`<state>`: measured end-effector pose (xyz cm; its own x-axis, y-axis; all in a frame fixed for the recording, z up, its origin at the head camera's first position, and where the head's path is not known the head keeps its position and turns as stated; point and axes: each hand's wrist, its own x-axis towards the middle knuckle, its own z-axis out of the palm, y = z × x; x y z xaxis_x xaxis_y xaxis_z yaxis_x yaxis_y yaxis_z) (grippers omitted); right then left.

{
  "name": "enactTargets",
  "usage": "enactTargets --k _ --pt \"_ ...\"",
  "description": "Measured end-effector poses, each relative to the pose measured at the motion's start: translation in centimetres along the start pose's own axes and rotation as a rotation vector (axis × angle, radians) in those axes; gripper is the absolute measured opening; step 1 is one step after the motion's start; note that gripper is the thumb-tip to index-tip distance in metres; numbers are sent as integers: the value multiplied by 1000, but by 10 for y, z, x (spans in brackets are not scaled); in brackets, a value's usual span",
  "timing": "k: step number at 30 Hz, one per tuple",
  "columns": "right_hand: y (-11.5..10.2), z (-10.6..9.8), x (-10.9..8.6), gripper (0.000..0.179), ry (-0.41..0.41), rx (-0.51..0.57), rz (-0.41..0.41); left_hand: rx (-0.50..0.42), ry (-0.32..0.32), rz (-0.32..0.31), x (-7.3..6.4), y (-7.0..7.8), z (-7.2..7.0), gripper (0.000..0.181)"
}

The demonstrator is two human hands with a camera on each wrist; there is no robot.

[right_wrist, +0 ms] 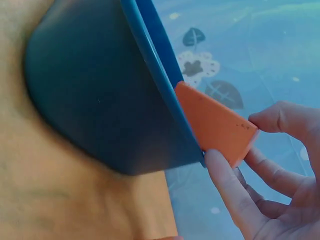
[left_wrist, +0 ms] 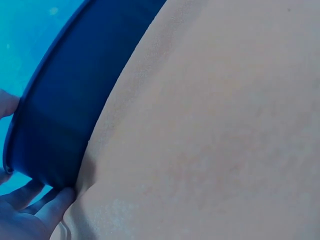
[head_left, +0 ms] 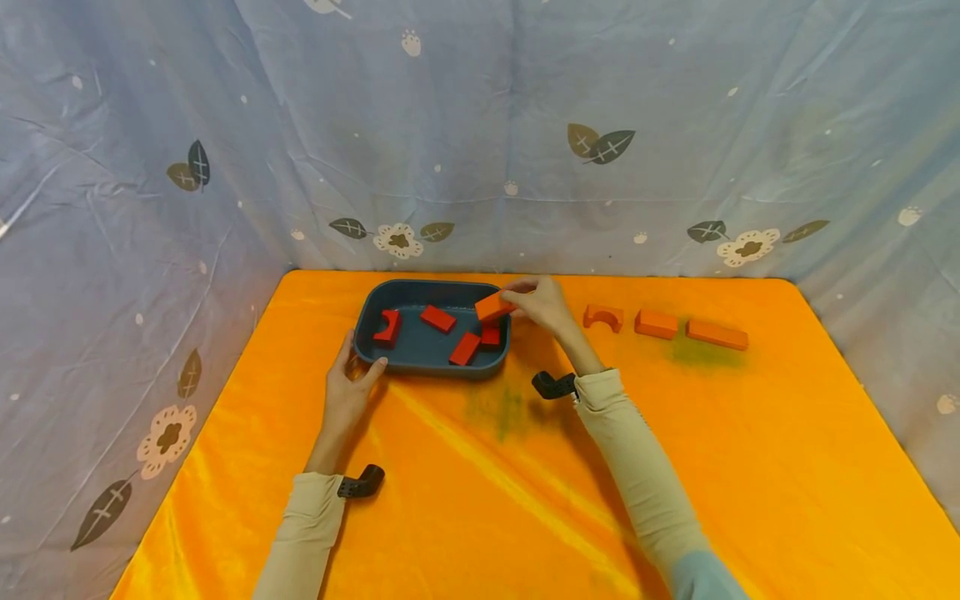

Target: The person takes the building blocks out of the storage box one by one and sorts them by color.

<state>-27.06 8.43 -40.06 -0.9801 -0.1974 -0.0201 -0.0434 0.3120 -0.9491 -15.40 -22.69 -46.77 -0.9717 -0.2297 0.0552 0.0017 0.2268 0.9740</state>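
A dark blue plastic bin (head_left: 420, 369) with rounded corners stands near the back of the table. Inside lie several red blocks, among them an arch block (head_left: 387, 327) at the left and a rectangular block (head_left: 438, 318) near the middle. My left hand (head_left: 347, 394) holds the bin at its front left corner, thumb on the rim (left_wrist: 31, 82) and fingers against the outer wall. Between thumb and fingers my right hand (head_left: 542, 302) pinches an orange rectangular block (right_wrist: 214, 120), tilted over the bin's right rim. Its far end reaches above the bin's inside.
To the right of the bin, in a row, lie an orange arch block (head_left: 603, 317), an orange rectangular block (head_left: 656, 324) and a longer orange block (head_left: 717, 334). An orange cloth (head_left: 465, 500) covers the table. Patterned curtains (head_left: 480, 167) hang behind and at both sides.
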Motion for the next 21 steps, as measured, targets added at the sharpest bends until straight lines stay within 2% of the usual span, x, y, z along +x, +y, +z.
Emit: enactTargets --k 3,9,13,21 --pt "3 -6 -1 30 13 14 9 11 5 9 0 0 0 83" --pt "8 -18 0 34 -15 191 65 11 6 -6 0 0 0 83" --pt "13 -29 -1 38 -14 249 103 5 9 -2 1 -1 0 82" --pt "24 -61 -6 44 -7 252 139 -6 7 -26 1 1 1 82"
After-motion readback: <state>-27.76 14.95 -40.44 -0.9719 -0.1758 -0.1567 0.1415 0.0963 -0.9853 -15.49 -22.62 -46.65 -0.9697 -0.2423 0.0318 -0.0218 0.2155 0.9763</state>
